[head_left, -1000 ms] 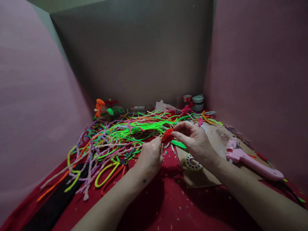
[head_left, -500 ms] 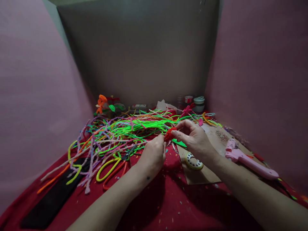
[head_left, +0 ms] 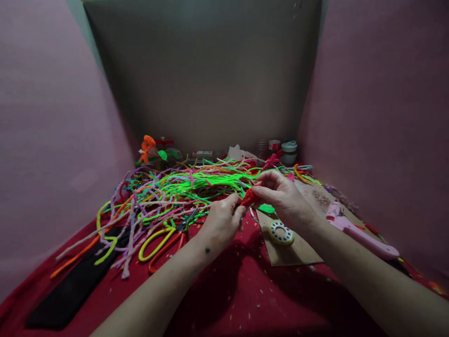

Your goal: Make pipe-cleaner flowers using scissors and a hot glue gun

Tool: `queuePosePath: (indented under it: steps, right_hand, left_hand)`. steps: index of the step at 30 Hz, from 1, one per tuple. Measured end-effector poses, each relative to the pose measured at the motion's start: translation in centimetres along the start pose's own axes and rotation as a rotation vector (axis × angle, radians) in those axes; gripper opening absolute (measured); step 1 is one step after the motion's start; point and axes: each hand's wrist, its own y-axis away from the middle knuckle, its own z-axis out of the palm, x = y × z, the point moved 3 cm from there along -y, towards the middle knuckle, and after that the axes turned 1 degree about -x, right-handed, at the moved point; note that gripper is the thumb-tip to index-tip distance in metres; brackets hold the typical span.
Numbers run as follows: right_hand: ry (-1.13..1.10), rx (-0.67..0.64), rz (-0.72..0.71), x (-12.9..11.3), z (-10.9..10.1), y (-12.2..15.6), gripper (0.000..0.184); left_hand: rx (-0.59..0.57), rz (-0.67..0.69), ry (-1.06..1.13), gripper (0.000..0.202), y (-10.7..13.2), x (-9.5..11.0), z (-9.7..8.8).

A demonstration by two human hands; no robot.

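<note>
Both my hands meet over the red cloth (head_left: pixel 245 290) and pinch a small red fuzzy pipe-cleaner piece (head_left: pixel 249 196). My left hand (head_left: pixel 221 221) grips its lower left end with closed fingers. My right hand (head_left: pixel 282 195) pinches its upper right end between thumb and fingers. Behind them lies a big tangle of pipe cleaners (head_left: pixel 175 192), mostly neon green with purple, orange and yellow strands. A green leaf-shaped piece (head_left: pixel 266 208) lies just under my right hand.
Red-handled scissors (head_left: pixel 171 238) lie left of my left hand. A tape roll (head_left: pixel 280 232) rests on a cardboard sheet (head_left: pixel 294 252). A pink glue gun (head_left: pixel 358 231) lies at the right. Jars (head_left: pixel 288 151) and an orange pipe-cleaner flower (head_left: pixel 147 149) stand at the back. Pink walls close in both sides.
My hands stayed on the red piece and turned it slightly; the left fingers shifted along it to the right. The view drifted a little.
</note>
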Motion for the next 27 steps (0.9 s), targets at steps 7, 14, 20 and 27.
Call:
queuePosePath:
  steps: [7,14,20,27]
  right_hand:
    - [0.178,-0.21,-0.014,0.2,0.7,0.2,0.012]
    - [0.169,-0.191,-0.058,0.7,0.7,0.3,0.009]
    - [0.052,-0.151,-0.029,0.5,0.5,0.0,0.009]
    - [0.047,-0.101,-0.005,1.4,0.5,0.0,0.008]
  left_hand:
    - [-0.102,-0.187,0.321,0.007,0.0,-0.2,0.4]
    - [-0.154,-0.244,0.61,0.006,0.1,-0.2,0.6]
    - [-0.043,-0.134,0.585,0.01,0.0,-0.1,0.5]
    - [0.179,0.369,-0.186,0.018,0.5,-0.1,1.0]
